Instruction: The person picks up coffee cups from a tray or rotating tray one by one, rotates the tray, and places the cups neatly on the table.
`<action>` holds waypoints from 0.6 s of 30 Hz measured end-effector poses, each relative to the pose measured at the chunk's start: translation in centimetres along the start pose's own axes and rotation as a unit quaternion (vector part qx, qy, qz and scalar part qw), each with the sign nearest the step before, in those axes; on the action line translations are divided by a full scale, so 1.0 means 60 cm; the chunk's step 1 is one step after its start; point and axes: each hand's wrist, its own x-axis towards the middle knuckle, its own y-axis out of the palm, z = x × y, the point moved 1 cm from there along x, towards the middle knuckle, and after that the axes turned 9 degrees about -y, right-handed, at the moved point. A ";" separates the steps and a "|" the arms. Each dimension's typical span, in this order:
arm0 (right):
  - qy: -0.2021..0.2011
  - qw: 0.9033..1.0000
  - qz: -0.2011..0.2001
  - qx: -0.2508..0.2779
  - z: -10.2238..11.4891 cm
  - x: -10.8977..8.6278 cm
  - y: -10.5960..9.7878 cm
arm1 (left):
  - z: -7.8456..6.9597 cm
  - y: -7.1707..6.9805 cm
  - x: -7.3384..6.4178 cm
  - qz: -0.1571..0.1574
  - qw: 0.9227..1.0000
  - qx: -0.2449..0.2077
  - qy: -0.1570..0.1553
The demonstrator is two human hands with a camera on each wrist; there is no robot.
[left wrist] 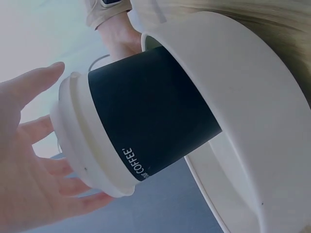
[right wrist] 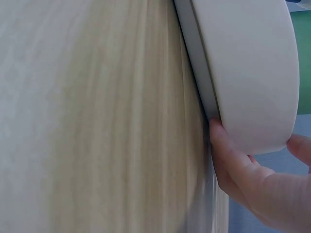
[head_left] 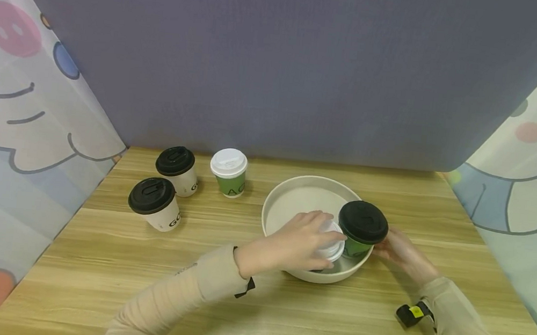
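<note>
A cream-white round dish [head_left: 290, 191] stands on the table with two lidded paper coffee cups in it. One is a black cup [left wrist: 150, 111] with a white lid [left wrist: 92, 141], seen tilted in the left wrist view. Around that lid my left hand [head_left: 293, 240] spreads its fingers, the thumb apart from it. Beside it stands a green cup [head_left: 355, 248] with a black lid [head_left: 363, 221]. My right hand [head_left: 398, 250] grips the dish's right side; in the right wrist view its fingers [right wrist: 233, 150] reach under the base and the thumb is at the rim.
At the left stand two white cups [head_left: 186, 183] [head_left: 165, 218] with black lids. A green cup [head_left: 233, 184] with a white lid is between them and the dish. A grey panel [head_left: 297, 73] closes off the wooden table's [head_left: 216, 308] back; printed curtains [head_left: 2, 109] hang at both sides.
</note>
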 end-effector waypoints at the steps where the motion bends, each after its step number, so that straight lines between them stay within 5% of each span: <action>1: -0.001 1.000 0.001 0.000 0.000 0.000 0.000 | 0.000 0.002 0.000 0.003 1.000 0.004 0.000; 18: 0.002 1.000 -0.013 -0.027 0.002 -0.005 0.003 | -0.003 0.009 0.000 0.011 1.000 -0.004 -0.004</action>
